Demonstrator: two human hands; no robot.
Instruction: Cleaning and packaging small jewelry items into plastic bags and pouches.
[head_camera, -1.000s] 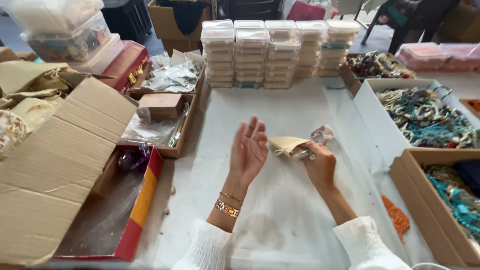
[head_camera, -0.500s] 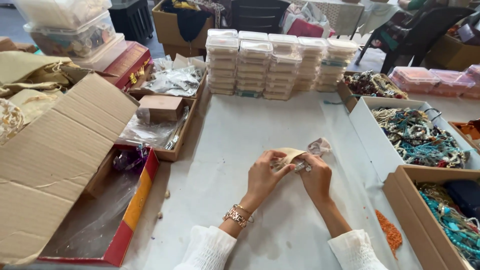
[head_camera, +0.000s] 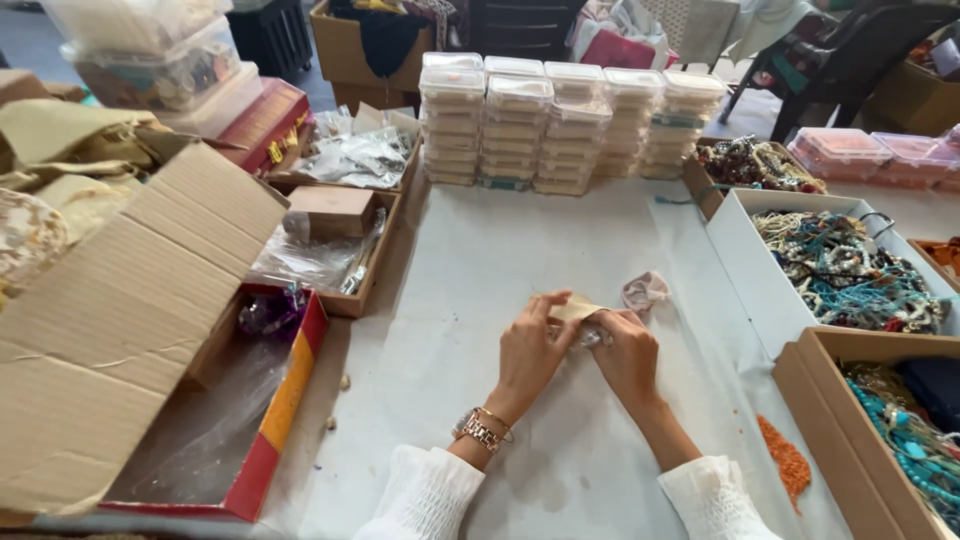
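Now, against the frame a second back, the left hand (head_camera: 533, 347) no longer stands open and raised: it has come down onto the small beige pouch (head_camera: 577, 310) at mid-bench, fingers pinching its edge. Far left lies a flattened brown cardboard box (head_camera: 120, 330), and beside it a red and yellow tray (head_camera: 285, 400) with clear plastic. Behind, stacks of clear lidded containers (head_camera: 560, 125) stand in rows. The right hand (head_camera: 628, 355) pinches the pouch's other side, something small and shiny between the fingers. Rightward sit a white box of beaded necklaces (head_camera: 850, 265) and a brown carton (head_camera: 820, 385) holding turquoise beads.
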